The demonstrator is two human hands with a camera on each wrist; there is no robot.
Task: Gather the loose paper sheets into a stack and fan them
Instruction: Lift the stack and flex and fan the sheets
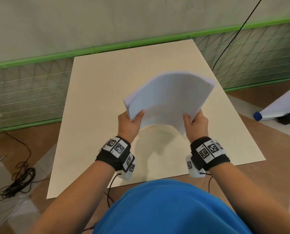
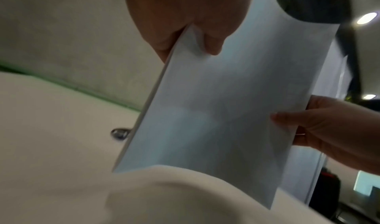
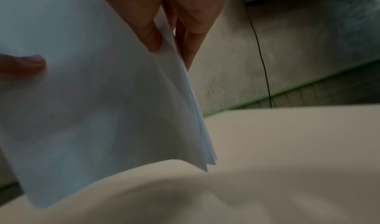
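Stack of white paper sheets (image 1: 169, 100) held up above the cream table (image 1: 93, 102), no writing to read, left hand (image 1: 129, 123) pinching its left corner, right hand (image 1: 195, 123) pinching its right corner

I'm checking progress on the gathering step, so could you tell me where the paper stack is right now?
In the head view the paper stack is held above the cream board, right of centre, between the left hand and right hand.
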